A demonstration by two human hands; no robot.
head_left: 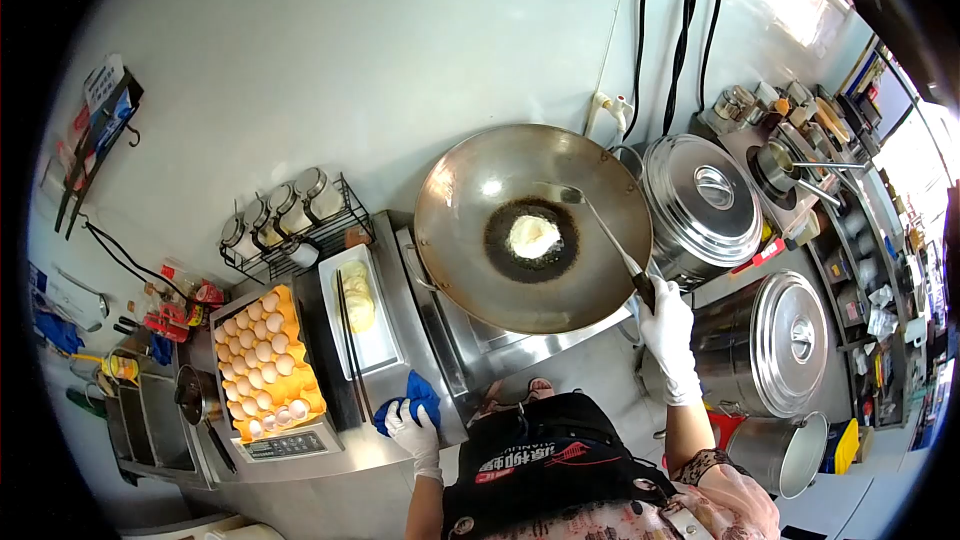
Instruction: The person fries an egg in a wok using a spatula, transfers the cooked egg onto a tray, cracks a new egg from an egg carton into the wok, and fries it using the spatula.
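In the head view, my gloved right hand [670, 342] is wrapped round the dark handle of a long metal spatula [612, 235]. The spatula's blade rests inside a large wok [465, 285], near its upper middle. A white and pale yellow egg [533, 237] lies in dark oil at the wok's bottom, left of the spatula and apart from its blade. On the steel counter, my gloved left hand [412, 429] presses on a blue cloth [424, 395], fingers bent over it. Chopsticks [350, 345] lie across a white tray [388, 340] holding several fried eggs [358, 302].
An orange carton of eggs [290, 392] stands on the left counter, with a rack of jars [300, 237] behind. Lidded steel pots [700, 195] stand right of the wok, another [775, 340] nearer me. A small pan [197, 393] sits far left.
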